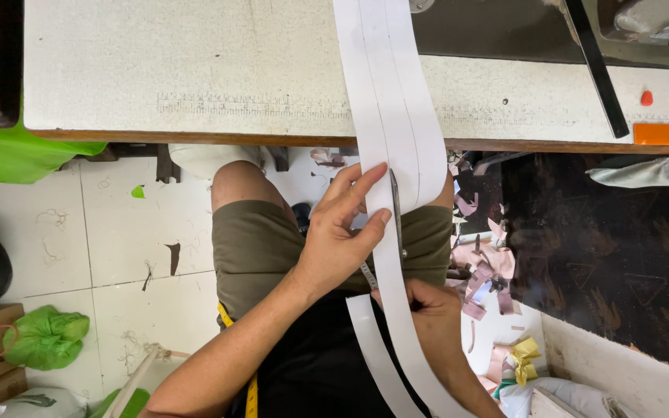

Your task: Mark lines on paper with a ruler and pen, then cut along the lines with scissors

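left hand (342, 236) fingers pinch the long white paper strip (396, 116) while the right hand (427, 306) grips dark scissors (396, 209); a slack pinch could skew the cut.

A speckled worktable (195, 70) stands over a white tiled floor (118, 232) littered with scraps (489, 271).
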